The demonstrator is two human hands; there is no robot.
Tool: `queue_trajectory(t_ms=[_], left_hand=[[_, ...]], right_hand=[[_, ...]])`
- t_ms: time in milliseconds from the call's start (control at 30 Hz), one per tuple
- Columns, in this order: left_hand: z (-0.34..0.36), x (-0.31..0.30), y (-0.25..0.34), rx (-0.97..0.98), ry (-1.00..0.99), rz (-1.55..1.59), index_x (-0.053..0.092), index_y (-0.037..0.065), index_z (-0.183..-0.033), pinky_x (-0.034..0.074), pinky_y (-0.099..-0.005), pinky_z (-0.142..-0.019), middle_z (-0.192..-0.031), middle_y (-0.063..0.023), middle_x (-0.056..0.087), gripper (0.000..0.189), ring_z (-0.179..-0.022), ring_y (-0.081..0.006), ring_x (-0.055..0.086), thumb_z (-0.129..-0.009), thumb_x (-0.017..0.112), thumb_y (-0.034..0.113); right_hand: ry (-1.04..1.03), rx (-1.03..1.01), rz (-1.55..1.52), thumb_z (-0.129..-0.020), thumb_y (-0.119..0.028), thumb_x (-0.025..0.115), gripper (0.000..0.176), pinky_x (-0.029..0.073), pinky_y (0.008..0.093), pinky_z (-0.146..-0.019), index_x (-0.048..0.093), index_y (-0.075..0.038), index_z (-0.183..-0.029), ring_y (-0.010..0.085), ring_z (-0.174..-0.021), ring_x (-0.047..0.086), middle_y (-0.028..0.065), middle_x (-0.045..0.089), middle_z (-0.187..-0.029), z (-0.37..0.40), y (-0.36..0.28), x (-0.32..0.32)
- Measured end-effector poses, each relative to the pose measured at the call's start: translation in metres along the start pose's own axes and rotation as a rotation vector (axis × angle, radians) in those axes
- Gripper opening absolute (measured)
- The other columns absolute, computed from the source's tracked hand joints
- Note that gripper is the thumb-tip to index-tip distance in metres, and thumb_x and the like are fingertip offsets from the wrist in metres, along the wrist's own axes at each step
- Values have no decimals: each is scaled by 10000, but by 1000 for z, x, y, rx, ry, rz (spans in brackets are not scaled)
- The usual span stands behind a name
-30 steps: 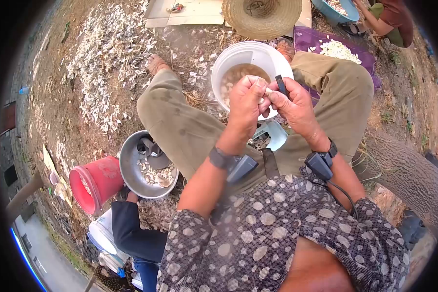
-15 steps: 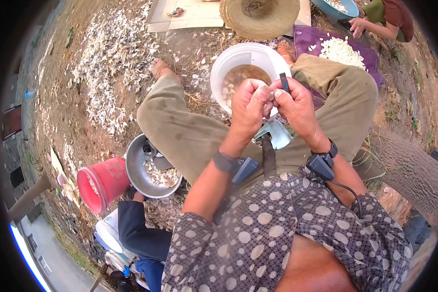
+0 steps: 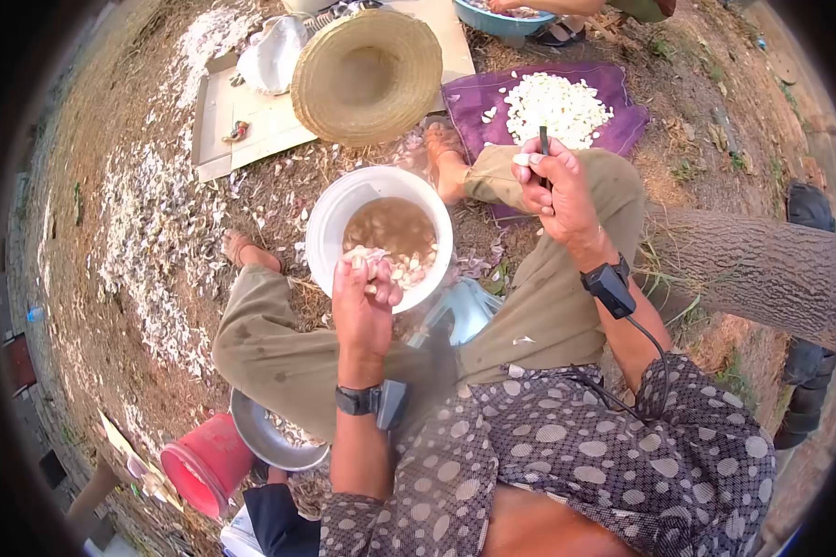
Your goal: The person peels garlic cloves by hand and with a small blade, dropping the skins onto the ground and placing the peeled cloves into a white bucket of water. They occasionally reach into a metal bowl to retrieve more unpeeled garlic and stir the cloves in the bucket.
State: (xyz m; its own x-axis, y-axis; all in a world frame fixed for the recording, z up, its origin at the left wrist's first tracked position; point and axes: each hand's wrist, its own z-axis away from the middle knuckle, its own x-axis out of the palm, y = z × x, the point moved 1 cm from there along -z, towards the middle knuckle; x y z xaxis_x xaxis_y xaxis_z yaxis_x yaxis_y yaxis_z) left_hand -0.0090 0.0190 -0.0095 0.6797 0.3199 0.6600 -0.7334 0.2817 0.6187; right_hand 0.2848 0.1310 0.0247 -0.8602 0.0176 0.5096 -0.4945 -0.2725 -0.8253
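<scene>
My left hand (image 3: pixel 362 306) is curled around some pinkish-white garlic cloves (image 3: pixel 370 258), palm up, over the near left rim of a white bucket (image 3: pixel 320 232). Brownish water (image 3: pixel 390 223) with garlic cloves in it fills part of that bucket. My right hand (image 3: pixel 562 195) is raised above my right knee, gripping a small dark-handled knife (image 3: pixel 543 139). A pale peeled clove (image 3: pixel 521 160) is pinched in the same fingers. Just beyond that hand, a pile of white peeled cloves (image 3: pixel 557 104) lies on a purple cloth (image 3: pixel 622 88).
A straw hat (image 3: pixel 367 79) rests on cardboard (image 3: pixel 215 139) ahead. Garlic skins (image 3: pixel 139 241) litter the ground leftward. A red bucket (image 3: pixel 209 459) and a metal basin (image 3: pixel 274 446) stand at my lower left. Another person's arm (image 3: pixel 567 7) reaches over a blue basin (image 3: pixel 502 23). A tree trunk (image 3: pixel 752 269) lies right.
My hands were together over the bucket and are now apart: the right moved out toward the purple cloth with knife and clove, the left stayed by the bucket. The view has shifted right.
</scene>
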Motion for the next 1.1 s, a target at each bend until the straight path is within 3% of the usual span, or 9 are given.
queue_trajectory(t_ms=[100, 200, 300, 433, 567, 667, 700, 900, 1100], left_hand=[[-1, -7, 1, -46, 8, -64, 543, 54, -1223, 443, -279, -621, -934, -72, 565, 202, -699, -103, 468, -1040, 506, 133], [-2, -14, -2, -116, 9, -120, 544, 59, -1217, 428, -262, -598, -921, -69, 560, 196, -668, -95, 449, -1027, 509, 95], [-6, -23, -3, -121, -20, -100, 546, 63, -1196, 398, -236, -555, -898, -60, 554, 175, -619, -83, 412, -1027, 513, 93], [0, -10, -12, -63, 4, -174, 534, 91, -1099, 356, -211, -468, -811, -13, 525, 80, -541, -57, 367, -1041, 527, 145], [17, -4, -24, -25, -18, -276, 525, 113, -1087, 330, -182, -442, -739, 15, 497, 116, -518, -39, 378, -1055, 540, 223], [22, 4, -33, 108, 38, -325, 566, 96, -1021, 337, -180, -449, -731, 37, 520, 176, -541, -27, 417, -1059, 535, 264], [26, 1, -37, 171, 85, -329, 575, 91, -1004, 340, -183, -450, -734, 39, 530, 196, -543, -26, 424, -1060, 532, 274], [26, -9, -31, 162, 127, -226, 599, 56, -996, 378, -227, -481, -729, 4, 557, 273, -593, -52, 474, -1072, 468, 283], [35, -10, -20, 182, 112, -232, 578, 69, -1118, 390, -222, -506, -805, 4, 570, 248, -626, -51, 481, -1066, 476, 289]], right_hand=[[265, -289, 402, -999, -139, 559, 92, 275, 197, -379, 558, -69, -1059, 21, -452, 378, 27, 614, -772, -38, -53, -51], [495, -230, 591, -995, -147, 574, 97, 297, 214, -399, 572, -63, -1042, 26, -469, 396, 9, 611, -748, -52, -82, -87], [500, -307, 675, -989, -131, 580, 92, 342, 223, -458, 587, -52, -1036, 27, -526, 432, -9, 592, -740, -32, -58, -72], [132, -180, 534, -974, -92, 581, 58, 435, 221, -602, 599, -49, -1009, 34, -668, 519, -38, 573, -763, 15, 37, 0], [-117, -79, 710, -946, -162, 625, 176, 506, 382, -679, 567, -21, -1036, 215, -704, 633, 109, 609, -762, 68, 82, 80], [-137, -285, 763, -949, -152, 611, 212, 510, 405, -696, 549, -26, -1109, 286, -702, 638, 150, 628, -808, 86, 109, 109], [-139, -128, 831, -947, -149, 610, 268, 510, 415, -705, 521, -18, -1163, 332, -738, 637, 179, 630, -875, 92, 106, 114], [-181, -12, 498, -952, -112, 665, 267, 508, 273, -684, 547, -4, -1166, 73, -767, 567, 29, 608, -872, 103, 122, 118], [-179, -72, 674, -929, -141, 719, 223, 493, 279, -659, 609, -10, -1071, 83, -723, 550, 13, 578, -800, 111, 119, 123]])
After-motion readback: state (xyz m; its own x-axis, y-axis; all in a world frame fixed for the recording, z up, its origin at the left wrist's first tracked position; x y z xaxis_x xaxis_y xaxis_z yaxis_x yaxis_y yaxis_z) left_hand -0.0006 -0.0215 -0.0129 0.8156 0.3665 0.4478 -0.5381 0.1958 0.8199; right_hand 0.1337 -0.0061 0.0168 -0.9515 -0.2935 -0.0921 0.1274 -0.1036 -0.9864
